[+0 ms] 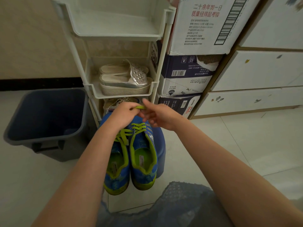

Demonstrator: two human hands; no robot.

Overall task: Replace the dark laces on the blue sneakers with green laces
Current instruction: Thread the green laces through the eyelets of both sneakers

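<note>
Grey bin (45, 122) on the left, white shoe rack (121, 33) beside it. The blue sneakers (144, 154) sit paired on a blue stool (161, 153), green lacing showing. The left hand (124, 113) has a pinch grip on a green lace (140, 107) above the toes. The right hand (155, 115) is just beside it, grip loose, fingers spread, holding nothing.
</note>
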